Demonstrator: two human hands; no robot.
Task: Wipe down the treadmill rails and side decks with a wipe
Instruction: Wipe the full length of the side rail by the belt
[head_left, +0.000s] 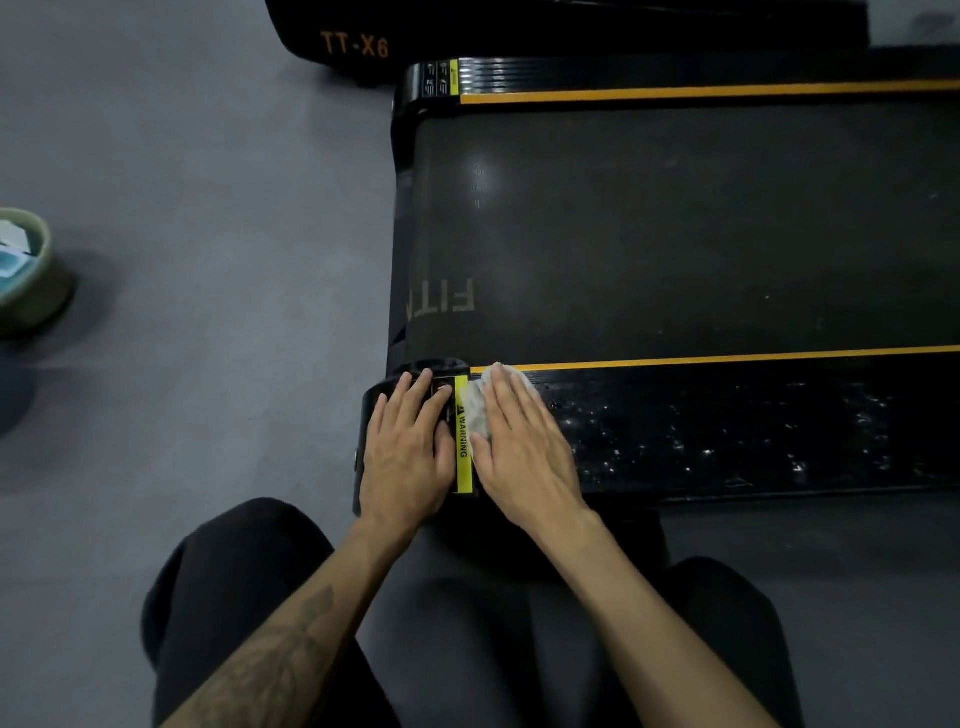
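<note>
- Step in hand: wiping the near side deck (727, 431) of the treadmill at its rear end. The right hand (519, 441), fingers straight, presses a white wipe (475, 405) flat just beside the yellow warning label (464, 441).
- The left hand (408, 447) lies flat and empty on the end cap (379, 400).
- Next, likely: a sweep rightward over the speckled deck.
- Most of the wipe is hidden under the hand; the far side deck (727, 73) runs out of frame.

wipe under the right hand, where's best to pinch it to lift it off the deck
Pinch the crumpled edge of the wipe that sticks out beside the yellow warning strip, coming from above on the left. The right hand lies flat over the rest, pressing it to the side deck, so only that bunched edge and the far tip are free.
</note>
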